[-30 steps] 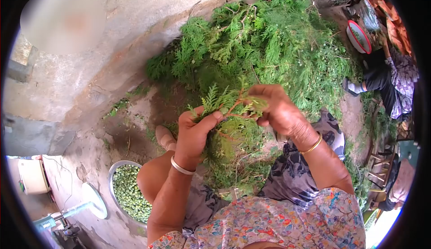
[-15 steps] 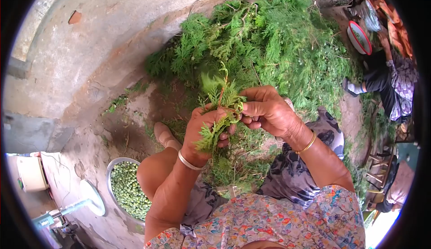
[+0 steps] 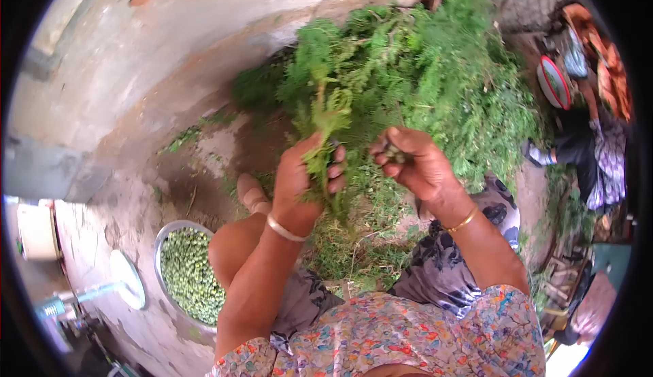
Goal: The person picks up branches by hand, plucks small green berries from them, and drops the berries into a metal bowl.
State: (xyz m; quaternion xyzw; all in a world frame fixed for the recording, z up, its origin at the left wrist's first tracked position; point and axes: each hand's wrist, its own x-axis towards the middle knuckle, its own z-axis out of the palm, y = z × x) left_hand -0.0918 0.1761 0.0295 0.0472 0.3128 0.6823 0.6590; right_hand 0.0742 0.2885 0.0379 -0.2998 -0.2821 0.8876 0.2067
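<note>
A feathery green conifer sprig [image 3: 330,113] stands up from my left hand [image 3: 297,176], whose fingers are wrapped round its lower part. Apart from it, to the right, my right hand [image 3: 420,163] is curled closed, palm up. Small greenish cones [image 3: 393,151] show between its fingers, partly hidden and blurred. By my left knee stands a round metal basin [image 3: 159,254] filled with many small green cones [image 3: 194,275] of the same look.
A big heap of cut conifer branches [image 3: 435,84] lies ahead against the wall [image 3: 204,30]. Loose clippings [image 3: 367,254] cover the ground between my legs. A fan [image 3: 128,280] is at the left. At the right, another person [image 3: 598,139] sits near a red-rimmed bowl [image 3: 554,83].
My right hand has pulled away from the sprig to the right and turned palm up, with small cones in it. My left hand keeps hold of the sprig. The whole view has shifted slightly.
</note>
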